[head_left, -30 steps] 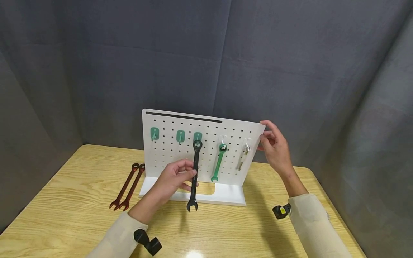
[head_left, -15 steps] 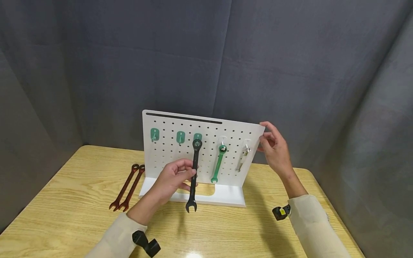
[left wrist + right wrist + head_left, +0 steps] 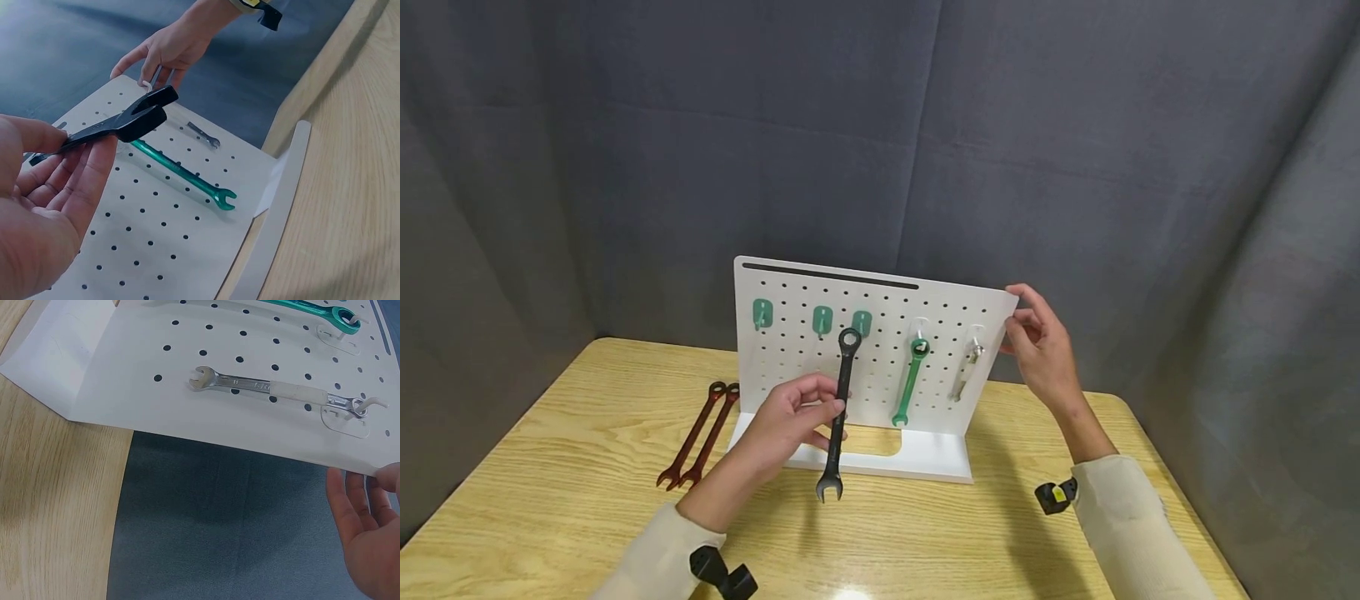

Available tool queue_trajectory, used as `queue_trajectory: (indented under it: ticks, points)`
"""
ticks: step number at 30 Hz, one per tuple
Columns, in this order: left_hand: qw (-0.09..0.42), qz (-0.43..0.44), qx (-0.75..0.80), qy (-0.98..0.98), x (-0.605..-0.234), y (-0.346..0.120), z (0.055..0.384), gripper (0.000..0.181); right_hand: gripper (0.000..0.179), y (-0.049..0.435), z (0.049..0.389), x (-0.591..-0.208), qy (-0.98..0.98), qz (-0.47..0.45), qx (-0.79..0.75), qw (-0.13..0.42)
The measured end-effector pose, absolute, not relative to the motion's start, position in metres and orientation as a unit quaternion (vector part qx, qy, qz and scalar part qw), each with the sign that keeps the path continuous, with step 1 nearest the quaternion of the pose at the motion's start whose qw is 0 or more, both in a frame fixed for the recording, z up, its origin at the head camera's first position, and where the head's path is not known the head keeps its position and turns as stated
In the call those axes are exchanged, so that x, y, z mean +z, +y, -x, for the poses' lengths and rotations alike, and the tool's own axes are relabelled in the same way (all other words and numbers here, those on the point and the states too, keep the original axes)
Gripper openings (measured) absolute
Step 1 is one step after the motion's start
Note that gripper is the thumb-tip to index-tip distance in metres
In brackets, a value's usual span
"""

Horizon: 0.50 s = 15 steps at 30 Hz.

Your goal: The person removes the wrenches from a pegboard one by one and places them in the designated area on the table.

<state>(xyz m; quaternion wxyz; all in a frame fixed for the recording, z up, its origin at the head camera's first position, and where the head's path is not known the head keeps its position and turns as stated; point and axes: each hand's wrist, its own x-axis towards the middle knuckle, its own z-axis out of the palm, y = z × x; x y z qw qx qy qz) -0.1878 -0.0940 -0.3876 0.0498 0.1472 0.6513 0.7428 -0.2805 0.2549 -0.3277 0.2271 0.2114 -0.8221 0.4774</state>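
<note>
In the head view my left hand (image 3: pixel 786 421) pinches a black combination wrench (image 3: pixel 843 379) by its shaft, ring end up and open jaw down. The ring end stands in front of the white pegboard (image 3: pixel 958 293), just left of and below the third green hook (image 3: pixel 861 323). My right hand (image 3: pixel 1043 354) grips the board's upper right corner between thumb and fingers. A green wrench (image 3: pixel 912 381) hangs from a clear hook on the board. Right of it hangs a silver wrench (image 3: pixel 240 384) with a pale wrap around its shaft, its ring on another hook.
Two more green hooks, the left one (image 3: pixel 762 313) and the middle one (image 3: pixel 822 320), carry nothing. Two dark red wrenches (image 3: pixel 688 437) lie side by side on the wooden table (image 3: pixel 587 417), left of the board. A grey curtain (image 3: pixel 820 150) hangs behind.
My left hand has drawn the black wrench left and slightly down, so its ring no longer overlaps the middle of the third hook. My right hand keeps its grip on the corner.
</note>
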Motion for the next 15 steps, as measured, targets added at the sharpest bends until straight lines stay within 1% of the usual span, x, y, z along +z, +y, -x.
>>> queue_trajectory:
  ticks: [4,11,15]
  points:
    - [0.045,-0.146,0.739,0.656,-0.388,-0.103,0.183,0.022,0.046,0.256,0.281,-0.328,-0.819,-0.217,0.481,0.227]
    - [0.038,-0.151,0.729,0.666,-0.391,-0.118,0.178,0.023,0.047,0.258,0.283,-0.329,-0.815,-0.22,0.483,0.232]
    - [0.037,-0.148,0.726,0.67,-0.393,-0.128,0.174,0.019,0.045,0.256,0.282,-0.329,-0.816,-0.218,0.484,0.228]
